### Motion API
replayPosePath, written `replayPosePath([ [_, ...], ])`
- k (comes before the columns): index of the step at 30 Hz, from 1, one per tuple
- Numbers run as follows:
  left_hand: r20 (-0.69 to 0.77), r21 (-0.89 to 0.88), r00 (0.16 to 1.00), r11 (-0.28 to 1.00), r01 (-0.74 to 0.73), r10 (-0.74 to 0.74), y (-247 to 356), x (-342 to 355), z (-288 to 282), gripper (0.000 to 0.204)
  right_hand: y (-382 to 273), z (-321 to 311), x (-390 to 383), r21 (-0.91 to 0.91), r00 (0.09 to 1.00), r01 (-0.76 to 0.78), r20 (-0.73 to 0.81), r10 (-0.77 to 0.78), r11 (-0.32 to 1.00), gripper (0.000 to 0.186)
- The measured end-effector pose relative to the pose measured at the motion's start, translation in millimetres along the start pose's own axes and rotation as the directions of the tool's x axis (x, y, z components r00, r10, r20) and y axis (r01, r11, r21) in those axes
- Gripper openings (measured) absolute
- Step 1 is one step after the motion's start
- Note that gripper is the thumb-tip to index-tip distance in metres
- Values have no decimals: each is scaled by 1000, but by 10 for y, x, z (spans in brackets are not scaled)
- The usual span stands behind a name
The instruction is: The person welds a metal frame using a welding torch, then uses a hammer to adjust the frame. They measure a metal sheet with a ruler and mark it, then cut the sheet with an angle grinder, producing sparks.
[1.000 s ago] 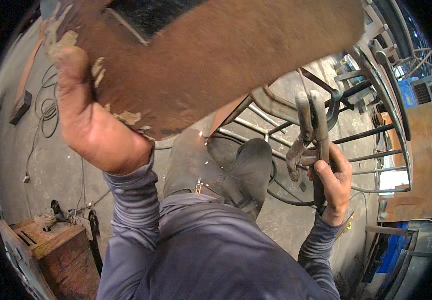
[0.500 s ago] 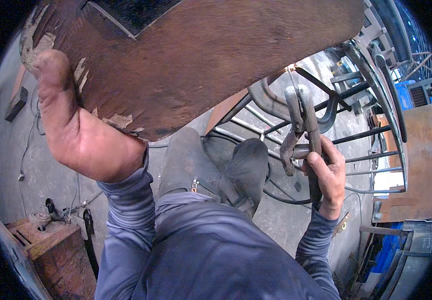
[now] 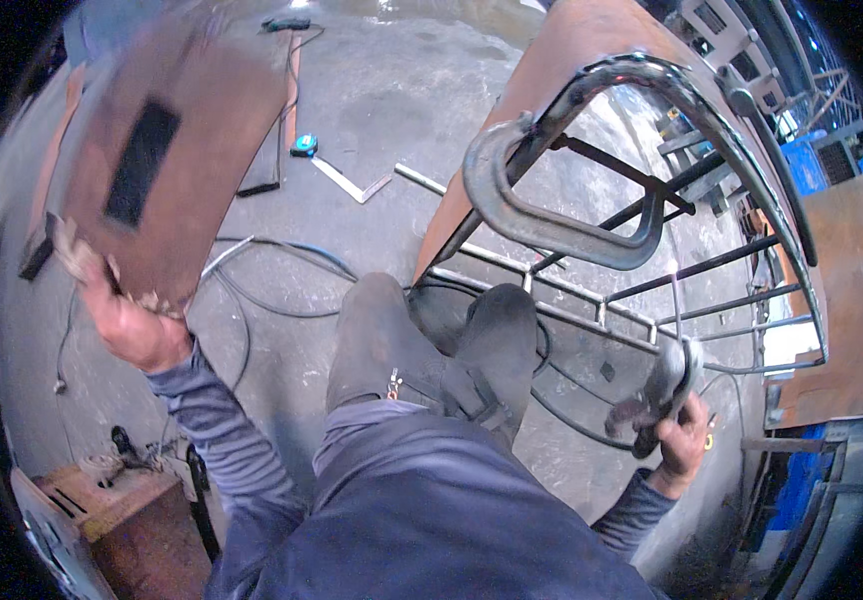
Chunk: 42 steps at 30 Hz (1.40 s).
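My left hand [image 3: 142,325] grips the frayed lower edge of a brown hand-held welding shield [image 3: 217,110] with a dark rectangular window. The shield is held off to the left and is blurred by motion. In my right hand [image 3: 687,445] is an electrode holder [image 3: 674,380], with a short electrode [image 3: 676,295] standing up from it, its tip glowing. Beyond that hand stands a curved metal frame [image 3: 607,300] of bars and brown sheet. A C-clamp [image 3: 552,240] sits on its near curved edge, apart from both hands.
On the grey floor lie a tape measure [image 3: 304,146], an angled metal strip [image 3: 352,185] and looping cables [image 3: 282,310]. A rusty box [image 3: 142,520] stands at lower left. Brown sheet metal [image 3: 847,300] and blue items [image 3: 807,170] line the right side.
The shield has swung left and away from in front of me, uncovering the floor and frame. My right hand has lowered the electrode holder to the right; the sparks at the frame are gone.
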<state>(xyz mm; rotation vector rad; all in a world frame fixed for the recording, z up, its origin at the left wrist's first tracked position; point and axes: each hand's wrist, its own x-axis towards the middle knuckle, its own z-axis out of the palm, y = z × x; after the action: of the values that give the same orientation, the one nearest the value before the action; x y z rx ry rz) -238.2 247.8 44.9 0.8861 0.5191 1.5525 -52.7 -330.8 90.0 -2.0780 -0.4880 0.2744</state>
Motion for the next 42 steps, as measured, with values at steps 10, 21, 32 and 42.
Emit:
replayPosePath([
  [10, -403, 237, 707, 680, 694, -581, -1833, -731, -3506, 58, 2353, 741, -664, 440, 767, -533, -110, 632, 723, 32],
  [21, -728, 256, 202, 14, 967, -655, -2354, -2171, -4385, 39, 4740, 1932, -1154, 0, 394, -786, -771, 501, 618, 42],
  [32, 60, 742, 499, 373, 557, -865, -2267, -1515, -2378, 27, 4713, 2205, -1089, -92, 329, -938, -540, 775, 334, 46],
  [42, 777, 441, 61, 610, 658, -627, -1208, -1695, 672, 73, 2585, 1297, 240, 542, 796, -511, 4, 606, 667, 26],
])
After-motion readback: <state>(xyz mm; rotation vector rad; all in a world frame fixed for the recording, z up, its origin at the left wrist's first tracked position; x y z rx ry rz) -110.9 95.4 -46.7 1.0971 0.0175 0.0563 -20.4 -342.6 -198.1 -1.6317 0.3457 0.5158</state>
